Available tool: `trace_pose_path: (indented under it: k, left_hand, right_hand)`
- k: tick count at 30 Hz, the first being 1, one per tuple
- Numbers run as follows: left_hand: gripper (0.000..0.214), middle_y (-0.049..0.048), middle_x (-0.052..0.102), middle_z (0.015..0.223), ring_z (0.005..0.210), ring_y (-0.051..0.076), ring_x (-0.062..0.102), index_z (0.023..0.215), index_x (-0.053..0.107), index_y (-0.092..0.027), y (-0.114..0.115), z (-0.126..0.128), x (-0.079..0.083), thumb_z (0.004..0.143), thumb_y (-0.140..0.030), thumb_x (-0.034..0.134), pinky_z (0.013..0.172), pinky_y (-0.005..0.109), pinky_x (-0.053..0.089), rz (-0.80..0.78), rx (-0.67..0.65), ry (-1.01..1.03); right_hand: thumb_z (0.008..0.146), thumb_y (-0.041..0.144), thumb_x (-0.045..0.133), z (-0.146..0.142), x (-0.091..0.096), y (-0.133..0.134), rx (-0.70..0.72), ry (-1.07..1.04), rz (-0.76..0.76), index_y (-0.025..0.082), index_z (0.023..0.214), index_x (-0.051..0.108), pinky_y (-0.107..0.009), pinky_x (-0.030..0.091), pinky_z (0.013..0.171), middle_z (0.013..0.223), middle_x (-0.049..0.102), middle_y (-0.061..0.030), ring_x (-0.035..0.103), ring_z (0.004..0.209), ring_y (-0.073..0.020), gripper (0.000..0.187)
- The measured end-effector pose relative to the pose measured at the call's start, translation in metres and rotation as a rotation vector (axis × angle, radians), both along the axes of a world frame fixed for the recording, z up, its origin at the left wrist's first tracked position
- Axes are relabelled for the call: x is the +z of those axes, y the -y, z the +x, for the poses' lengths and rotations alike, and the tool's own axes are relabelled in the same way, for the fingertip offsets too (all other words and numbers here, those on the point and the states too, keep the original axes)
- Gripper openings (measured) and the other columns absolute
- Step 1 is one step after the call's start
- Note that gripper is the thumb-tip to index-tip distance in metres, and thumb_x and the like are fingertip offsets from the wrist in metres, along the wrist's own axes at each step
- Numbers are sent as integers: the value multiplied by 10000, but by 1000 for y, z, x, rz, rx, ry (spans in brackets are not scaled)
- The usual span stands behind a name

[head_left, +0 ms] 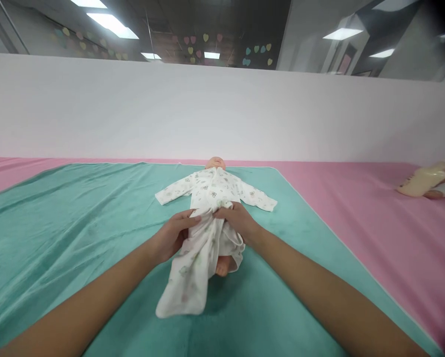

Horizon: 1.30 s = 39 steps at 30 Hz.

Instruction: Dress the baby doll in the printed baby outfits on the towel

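A baby doll lies on its back, head away from me, in a white printed top with both sleeves spread out. Below its waist, white printed baby pants are bunched up. One pant leg hangs flat toward me, while a doll's foot shows at the opening of the other. My left hand pinches the cloth at the waist on the left side. On the right side, my right hand grips the waistband, with its fingertips partly hidden in the folds.
A wrinkled teal blanket lies under the doll, over a pink cover. At the far right is a yellowish bottle-like object beside something skin-toned, cut by the frame edge. A white wall stands behind, with a mirror or window above.
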<state>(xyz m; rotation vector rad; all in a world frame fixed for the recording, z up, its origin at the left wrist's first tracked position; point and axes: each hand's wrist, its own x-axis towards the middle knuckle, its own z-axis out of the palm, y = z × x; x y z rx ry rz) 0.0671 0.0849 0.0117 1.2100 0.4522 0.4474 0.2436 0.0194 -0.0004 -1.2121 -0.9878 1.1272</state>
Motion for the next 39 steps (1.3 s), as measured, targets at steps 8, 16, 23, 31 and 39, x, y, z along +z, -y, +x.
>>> trace_pose_path:
  k: [8,16,23,31,39]
  left_hand:
    - [295,63,645,908,756,190,587,977,630,-169,-4,-7,11,747,-343,691,604,246,427,233,-223,-194]
    - [262,45,618,853,717,159,569,981,601,-185,4,-5,-3,830,-399,584,626,253,465,-52,80,70]
    - [305,62,639,836,683,168,586,944,637,-171,-10,-9,4,803,-440,608,552,240,445,98,-134,3]
    - [347,109,662,973,810,224,633,1091,616,-173,-6,-9,-6,818,-388,609,688,307,503,1,-14,42]
    - [405,100,671,863,737,224,626,1007,662,-147,-18,-12,-2,778,-479,627,622,299,492,82,-143,-3]
  right_hand:
    - [601,184,561,7,-7,-6,-47,-169,82,177,857,633,-280,470,673,774,661,-6,601,719,-181,266]
    - [672,290,697,-11,14,12,282,305,70,230,1016,636,-323,461,752,959,651,-22,585,895,-213,354]
    - [688,368,705,-12,7,9,162,75,-20,180,898,676,-327,482,718,870,672,-41,615,831,-220,283]
    - [669,400,740,-19,14,12,292,48,5,188,953,662,-353,497,767,898,669,-44,626,851,-220,363]
    - [675,283,713,-17,7,11,247,-5,-27,205,945,660,-363,494,788,907,666,-41,625,878,-228,286]
